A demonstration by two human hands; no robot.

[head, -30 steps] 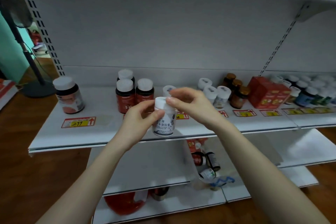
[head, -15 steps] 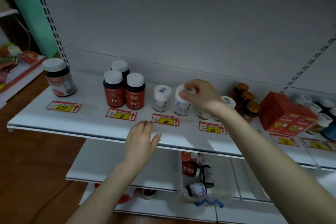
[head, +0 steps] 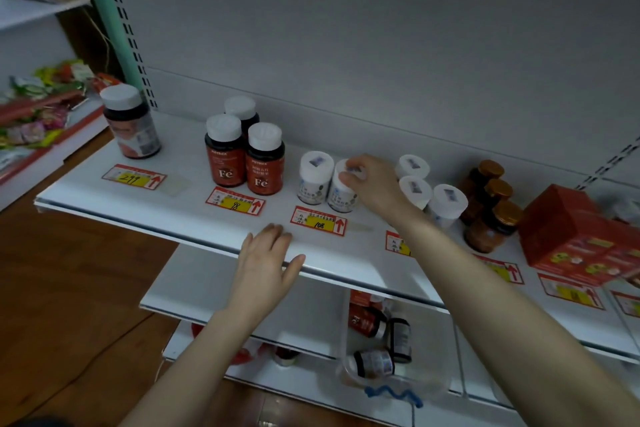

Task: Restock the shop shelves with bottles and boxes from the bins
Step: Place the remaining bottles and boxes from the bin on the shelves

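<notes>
1 second ago both hands held the white bottle (head: 341,198) in the air before the shelf (head: 194,215). Now it stands upright on the shelf, just beside its twin (head: 313,180) at 9 o'clock, with the 108 tag (head: 318,220) at 6 o'clock of the pair. The right hand (head: 375,185) still tops it — fingers (head: 348,180) curled over the cap, gripping it. The left hand (head: 266,260) has let go and dropped to the shelf's front lip, fingers (head: 273,230) straight, a little spread, holding nothing.

So this bottle looks placed; what remains, I judge, is to release it and perhaps square its label to the front. 3 more white bottles (head: 446,201) stand at 3 o'clock of the right hand, and 3 Fe bottles (head: 265,163) at 9 o'clock of the twin. More stock lies in the bin (head: 343,367) at 6 o'clock, below the shelf — the next reach probably goes there.
</notes>
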